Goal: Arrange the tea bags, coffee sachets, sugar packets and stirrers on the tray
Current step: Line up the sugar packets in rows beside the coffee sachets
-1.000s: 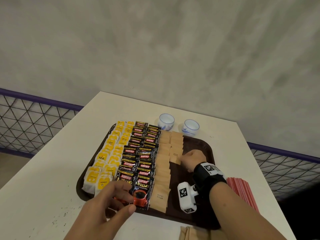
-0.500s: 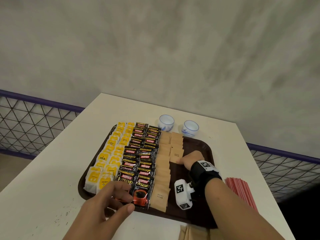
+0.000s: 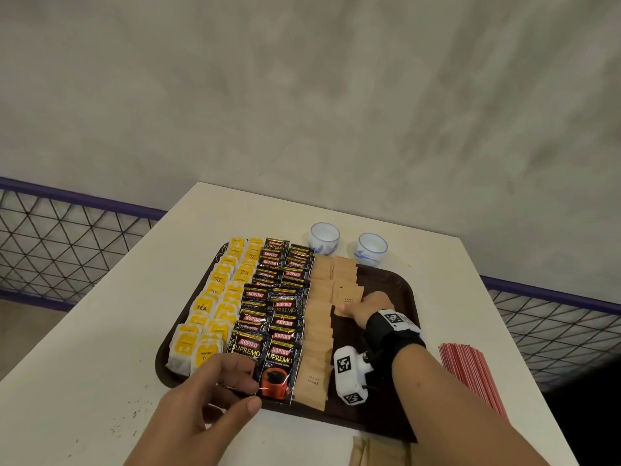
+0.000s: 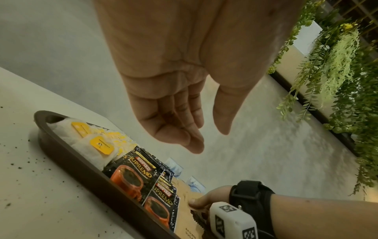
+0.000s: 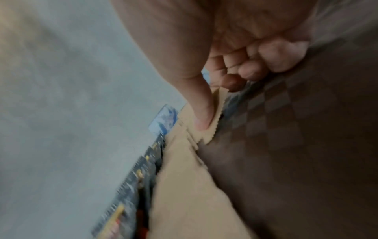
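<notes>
Head view, tray: the brown tray [image 3: 400,287] sits on the white surface [image 3: 100,381], with yellow tea bags [image 3: 215,307] in two left columns, Kopiko Supremo coffee sachets [image 3: 279,317] in two middle columns, and brown sugar packets [image 3: 319,331] to their right.
Head view, right hand: the right hand [image 3: 369,309] rests on the second, shorter sugar column, fingers curled, thumb on the top packet's near edge.
Head view, left hand: the left hand [image 3: 208,395] hovers at the tray's near rim, fingers loosely bent, holding nothing.
Head view, still to place: red stirrers [image 3: 470,375] lie on the surface right of the tray; more brown packets [image 3: 376,452] lie at the near edge.
Left wrist view: palm relaxed and empty above the nearest sachets [image 4: 143,182].
Right wrist view: blurred; the thumb [image 5: 201,113] presses a serrated-edged sugar packet [image 5: 206,127] flat on the tray floor [image 5: 296,145], other fingers tucked.
Doing it well: likely best to slide the packet flush with the first column, keep the overlap even, press lightly so neighbours stay put, and leave the right strip bare for stirrers.
</notes>
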